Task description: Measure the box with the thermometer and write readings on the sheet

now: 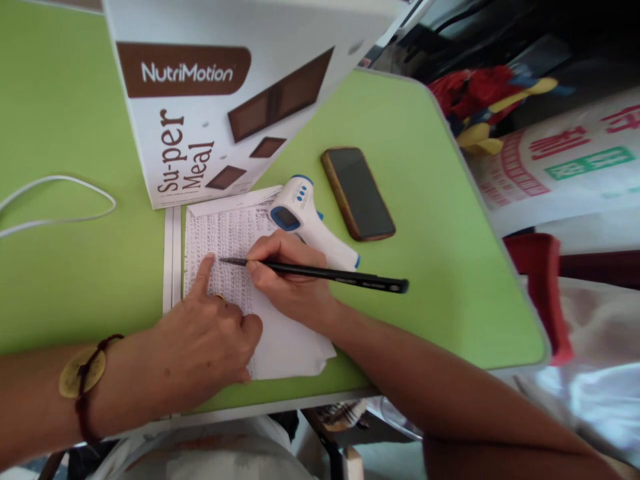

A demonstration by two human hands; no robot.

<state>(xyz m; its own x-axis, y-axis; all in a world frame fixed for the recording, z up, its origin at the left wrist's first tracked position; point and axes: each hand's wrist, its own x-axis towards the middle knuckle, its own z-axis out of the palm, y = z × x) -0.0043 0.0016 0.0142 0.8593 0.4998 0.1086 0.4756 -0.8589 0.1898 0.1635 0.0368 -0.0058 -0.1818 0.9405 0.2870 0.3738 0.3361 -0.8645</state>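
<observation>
My right hand (295,273) grips a black pen (345,275), its tip resting at a sheet of paper (295,343) covered in small rows of handwriting. On the same sheet lies my left hand (205,340), empty, index finger stretched out near the pen tip and the other fingers loosely bent. The paper's lower part is blank. Just beyond my right hand a white and blue infrared thermometer (325,237) lies partly over the paper's upper edge. My hands hide part of the writing.
A large white NutriMotion box (195,153) stands behind the paper on the green table (425,300). A phone (359,192) lies right of the thermometer. A white cable (107,200) loops at the left. Bags and a red plastic container (543,293) are beyond the right edge.
</observation>
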